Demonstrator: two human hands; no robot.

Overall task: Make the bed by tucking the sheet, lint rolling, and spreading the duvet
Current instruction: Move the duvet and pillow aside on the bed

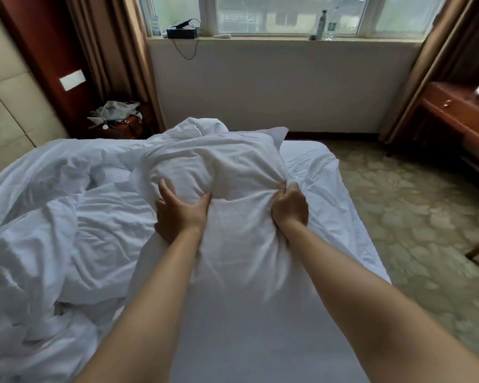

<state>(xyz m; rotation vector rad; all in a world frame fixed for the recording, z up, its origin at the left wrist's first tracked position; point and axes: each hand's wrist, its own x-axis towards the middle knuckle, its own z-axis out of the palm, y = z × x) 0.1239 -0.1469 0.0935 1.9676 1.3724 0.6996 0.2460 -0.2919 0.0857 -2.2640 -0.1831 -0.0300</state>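
Note:
A white pillow [227, 172] is held up over the middle of the bed. My left hand [179, 210] grips its left side, thumb and fingers spread and dug into the cloth. My right hand [289, 207] holds a bunched fold on its right side in a closed fist. A crumpled white duvet [47, 222] lies heaped over the left half of the bed. The white sheet [260, 335] shows flat on the near and right part of the mattress. No lint roller is in sight.
A nightstand with a bag and cloth [116, 120] stands at the far left by the padded headboard [3, 111]. A wooden desk [459, 120] is at the right. Patterned carpet [412, 205] runs along the bed's right side. Bottles [322, 24] stand on the windowsill.

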